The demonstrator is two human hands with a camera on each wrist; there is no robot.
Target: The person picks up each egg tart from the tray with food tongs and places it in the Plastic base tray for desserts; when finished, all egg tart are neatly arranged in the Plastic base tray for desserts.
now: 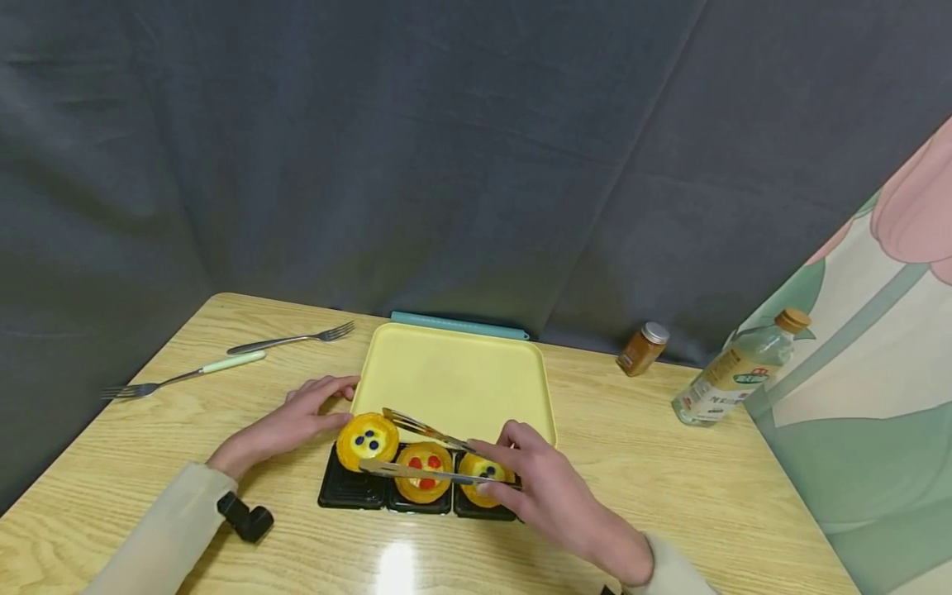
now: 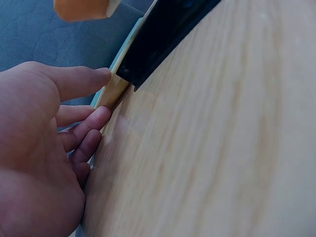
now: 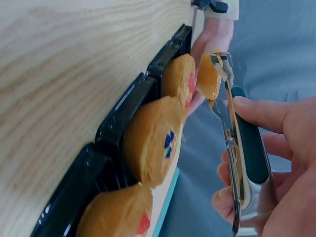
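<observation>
My right hand [image 1: 535, 487] [image 3: 276, 163] grips metal tongs [image 1: 427, 430] [image 3: 229, 123] with a dark green grip. The tongs pinch a yellow tart with blue berries [image 1: 366, 440] [image 3: 208, 76], lifted just above the left end of a black plastic tray [image 1: 349, 492] [image 3: 123, 118]. More tarts sit in that tray, one with red topping [image 1: 424, 471] and one with blue [image 1: 483, 475]. My left hand [image 1: 312, 405] [image 2: 49, 138] lies flat on the table, its fingers straight, touching the front left corner of a yellow tray [image 1: 454, 372] [image 2: 111, 91] that lies just behind the black one.
Two forks [image 1: 293, 339] [image 1: 182, 376] lie at the table's back left. A spice jar [image 1: 643, 349] and an oil bottle [image 1: 732, 376] stand at the back right. A teal strip [image 1: 457, 325] shows behind the yellow tray. Dark curtain hangs behind the table.
</observation>
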